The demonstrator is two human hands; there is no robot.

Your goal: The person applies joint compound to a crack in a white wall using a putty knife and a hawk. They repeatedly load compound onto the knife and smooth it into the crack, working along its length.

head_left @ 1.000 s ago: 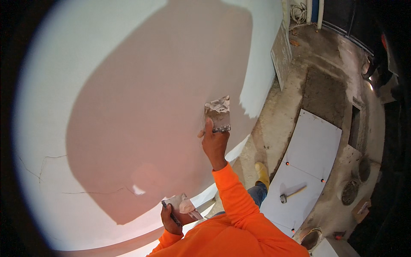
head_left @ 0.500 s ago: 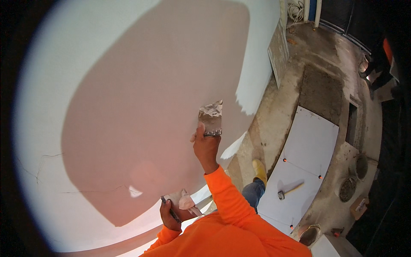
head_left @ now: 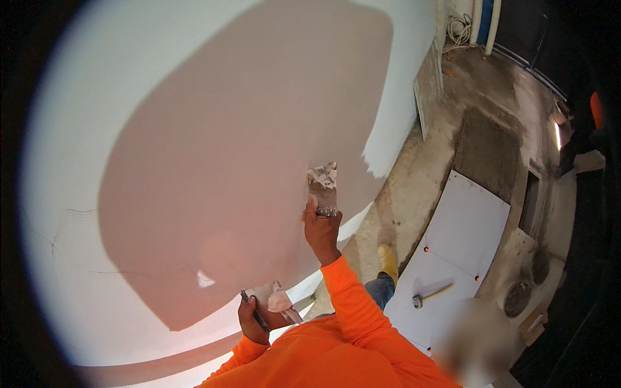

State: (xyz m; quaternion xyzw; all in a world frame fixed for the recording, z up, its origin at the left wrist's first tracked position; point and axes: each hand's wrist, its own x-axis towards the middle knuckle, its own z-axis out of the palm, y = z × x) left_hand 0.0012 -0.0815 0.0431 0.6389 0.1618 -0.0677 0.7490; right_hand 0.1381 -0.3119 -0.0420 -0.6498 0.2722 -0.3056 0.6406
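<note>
The wall (head_left: 246, 129) looks smooth and matt, the smeared upper scraper (head_left: 328, 193) metallic, the sleeve (head_left: 352, 291) matt cloth, the floor (head_left: 414, 187) rough.

Premises consistent with a building site. Evidence: hairline cracks (head_left: 150, 274) in the pale wall (head_left: 246, 161); stained, rough concrete floor (head_left: 406, 197); a hammer (head_left: 432, 295) lying on a white panel (head_left: 464, 216); a round container (head_left: 517, 299) beyond the panel's right edge; coiled cable (head_left: 458, 30) at the floor's far edge.

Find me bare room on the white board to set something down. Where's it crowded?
The white board is bare between the dark strip and the upper two orange dots. A smaller bare patch lies between the hammer and the lower orange dot. It's tighter around the hammer; the lower right is blurred.
</note>
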